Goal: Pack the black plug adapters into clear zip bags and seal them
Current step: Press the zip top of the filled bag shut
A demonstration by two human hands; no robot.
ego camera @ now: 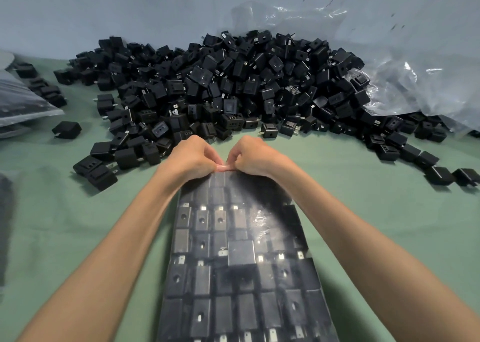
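Note:
A clear zip bag (241, 258) lies flat on the green table in front of me, filled with rows of black plug adapters. Its far edge carries a pinkish zip strip (225, 167). My left hand (193, 157) and my right hand (253, 154) meet at the middle of that strip, and each pinches it between thumb and fingers. Beyond my hands a big heap of loose black plug adapters (220, 87) covers the table's far side.
A large crumpled clear plastic sheet (405, 82) lies at the back right against the wall. Filled bags (23, 105) sit at the left edge. Stray adapters lie at the left (67, 129) and at the right (441, 176). Green table surface (389, 212) shows beside the bag.

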